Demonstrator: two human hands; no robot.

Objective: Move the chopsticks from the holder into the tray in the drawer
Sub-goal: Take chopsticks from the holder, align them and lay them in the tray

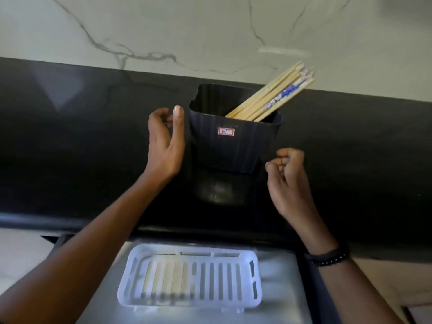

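Standing right by the worktop (pixel 70 141) here. It's glossy black, with a pale marble-look wall (pixel 163 31) behind it. The black ribbed chopstick holder (pixel 233 148) stands on it, red-and-white sticker (pixel 226 131) facing us. The bundle of chopsticks (pixel 278 93) is in the holder, leaning to the right with the top ends poking out past the rim (mostly plain wood, a few with a blue pattern).

The left hand (pixel 164 141) is up beside the holder's left wall. The thumb stands straight, right against that wall. I can't say for sure that it touches. Its fingers (pixel 161 114) are half curled with a clear gap to the thumb, and there's nothing in them.

The right hand (pixel 288 176) is near the holder's lower right corner but apart from it. Its fingers (pixel 281 160) are curled in toward the palm like a loose fist, and it holds nothing that I can see. There's a black beaded bracelet (pixel 329 257) on that wrist.

Below the worktop edge the drawer (pixel 285 288) is pulled out, with a white slotted plastic tray (pixel 247 298) lying flat in it. Something wood-coloured (pixel 163 277) shows in the left half of the tray, too blurry to tell what it is.
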